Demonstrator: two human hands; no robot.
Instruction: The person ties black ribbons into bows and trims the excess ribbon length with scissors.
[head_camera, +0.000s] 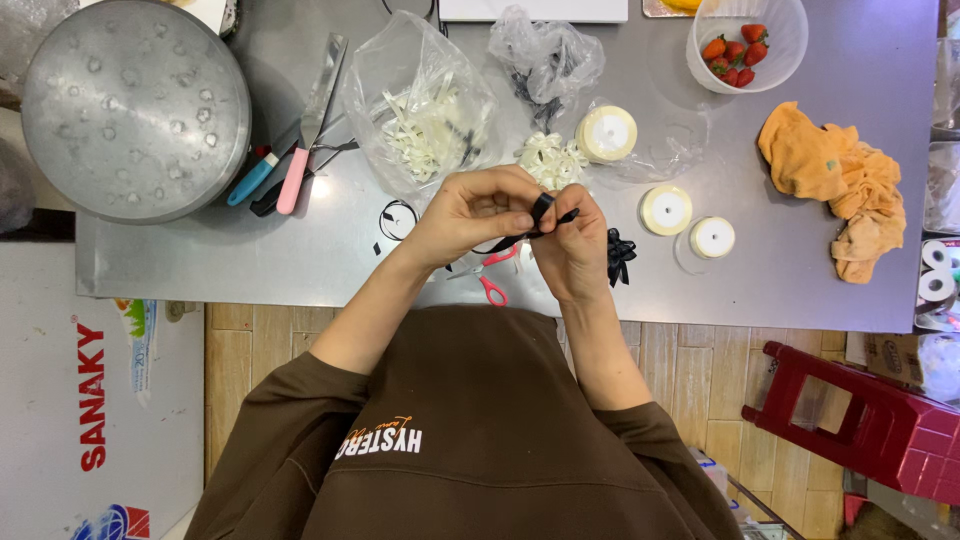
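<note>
Both my left hand and right hand pinch the black ribbon tight to keep its loop folded; pink scissors sit at 6 o'clock.

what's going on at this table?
A person in a brown top holds a black ribbon with both hands over a grey table, the left hand and right hand pinching it between them. A finished black bow lies beside the right hand, pink scissors beneath. Cream ribbon rolls, a bag of cream strips and a tub of strawberries sit further back.
</note>
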